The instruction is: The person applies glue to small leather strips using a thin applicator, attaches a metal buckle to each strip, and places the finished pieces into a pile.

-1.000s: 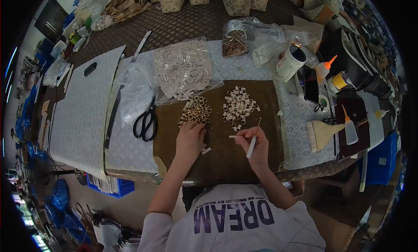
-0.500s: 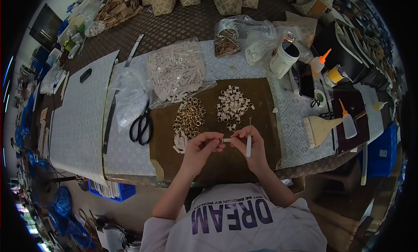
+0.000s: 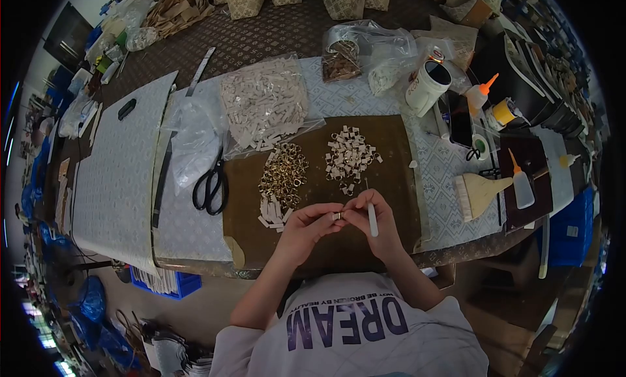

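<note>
My left hand (image 3: 305, 228) pinches a small white strip with a gold metal ring (image 3: 337, 216) between thumb and fingertips. Touching the same piece are the fingertips of my right hand (image 3: 381, 230), which also keeps a thin white-handled tool with a fine metal tip (image 3: 372, 219) among its fingers. The fingers partly hide the small piece. Just beyond my left hand lies a heap of gold metal rings (image 3: 283, 172), with loose white strips (image 3: 272, 213) at its near end. Farther right is a pile of rings with white tabs on them (image 3: 352, 154).
A brown mat (image 3: 404, 181) lies under my hands. Around it are black scissors (image 3: 210, 189), a clear bag of white strips (image 3: 264, 100), a wide brush (image 3: 479, 193), a glue bottle (image 3: 523, 188), a white can (image 3: 428, 87) and a phone (image 3: 460, 119).
My hands have come closer together. The white strip, earlier stretched between them, now shows as a shorter piece at the ring, and the tool has tilted slightly.
</note>
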A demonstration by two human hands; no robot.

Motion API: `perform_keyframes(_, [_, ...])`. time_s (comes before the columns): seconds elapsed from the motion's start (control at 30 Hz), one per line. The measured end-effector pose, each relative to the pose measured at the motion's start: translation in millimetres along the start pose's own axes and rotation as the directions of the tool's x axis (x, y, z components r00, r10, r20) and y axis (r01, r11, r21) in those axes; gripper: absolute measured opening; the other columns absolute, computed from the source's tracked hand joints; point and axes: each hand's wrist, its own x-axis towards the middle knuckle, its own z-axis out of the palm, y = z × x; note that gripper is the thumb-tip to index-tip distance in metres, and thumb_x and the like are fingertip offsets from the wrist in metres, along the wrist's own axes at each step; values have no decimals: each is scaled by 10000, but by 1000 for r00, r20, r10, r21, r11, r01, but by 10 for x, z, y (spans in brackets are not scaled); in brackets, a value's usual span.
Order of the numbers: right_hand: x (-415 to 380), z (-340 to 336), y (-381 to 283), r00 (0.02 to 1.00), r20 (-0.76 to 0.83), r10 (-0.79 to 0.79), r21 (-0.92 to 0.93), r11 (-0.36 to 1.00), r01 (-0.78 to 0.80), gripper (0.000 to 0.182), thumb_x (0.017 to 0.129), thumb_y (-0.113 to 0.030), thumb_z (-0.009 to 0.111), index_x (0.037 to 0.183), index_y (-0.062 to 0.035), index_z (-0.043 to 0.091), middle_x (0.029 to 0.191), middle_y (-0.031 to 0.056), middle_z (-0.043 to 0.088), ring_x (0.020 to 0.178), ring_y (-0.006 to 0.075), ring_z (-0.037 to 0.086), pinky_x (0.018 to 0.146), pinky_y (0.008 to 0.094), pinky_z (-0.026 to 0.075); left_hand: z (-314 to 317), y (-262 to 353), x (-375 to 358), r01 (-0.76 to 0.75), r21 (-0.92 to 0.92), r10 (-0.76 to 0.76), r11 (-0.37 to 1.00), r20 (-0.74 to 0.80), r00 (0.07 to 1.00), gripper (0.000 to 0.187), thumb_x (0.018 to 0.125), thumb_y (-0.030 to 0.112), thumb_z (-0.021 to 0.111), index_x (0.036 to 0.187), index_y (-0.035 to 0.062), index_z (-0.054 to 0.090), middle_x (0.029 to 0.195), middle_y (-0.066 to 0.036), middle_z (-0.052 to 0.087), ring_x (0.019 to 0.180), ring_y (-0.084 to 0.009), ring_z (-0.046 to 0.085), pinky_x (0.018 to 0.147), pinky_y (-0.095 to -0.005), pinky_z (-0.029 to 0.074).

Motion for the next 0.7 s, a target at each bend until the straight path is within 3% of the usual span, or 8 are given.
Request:
perform_keyframes(0.13, [-12, -7, -74, 999, 51, 12, -11, 1000, -11, 169, 845, 71, 561, 901, -46, 453, 919, 103, 606, 855, 138, 598, 774, 260, 507, -4, -13, -7, -59, 111, 60, 992, -12, 998, 200, 872, 14, 564, 1062, -34, 605, 950, -112, 652, 836, -151, 639, 758, -240, 517])
perform_keyframes(0.37, [-46, -18, -33, 997, 47, -68, -230, 970, 77, 194, 819, 98, 582, 904, -26, 460, 907, 101, 604, 849, 132, 592, 766, 256, 503, 51, -84, -17, -150, 354, 200, 923, -109, 974, 168, 828, 8, 628, 991, -32, 626, 876, -93, 665, 775, -136, 638, 719, -244, 517])
perform_keyframes(0.47, [-49, -25, 19, 995, 30, -96, -283, 954, 100, 197, 815, 94, 590, 901, -28, 461, 890, 92, 597, 836, 127, 587, 757, 249, 499, 64, -99, -22, -126, 355, 179, 926, -120, 976, 162, 828, 2, 623, 987, -29, 627, 882, -95, 664, 780, -139, 639, 725, -245, 518])
perform_keyframes(0.57, [-39, -22, 19, 994, 34, -101, -258, 960, 107, 194, 815, 89, 593, 896, -29, 462, 879, 86, 592, 824, 120, 584, 744, 244, 497, 81, -72, -24, -86, 159, 105, 983, -113, 988, 168, 825, -11, 619, 992, -29, 626, 881, -96, 664, 786, -144, 643, 727, -244, 518])
perform_keyframes(0.7, [-50, -18, 47, 994, 30, -105, -242, 964, 109, 186, 820, 78, 594, 907, -26, 467, 876, 83, 587, 816, 112, 581, 724, 232, 492, 25, -119, -15, -81, 185, 104, 979, -117, 988, 177, 814, -23, 623, 990, -26, 633, 884, -97, 665, 797, -148, 642, 730, -243, 515])
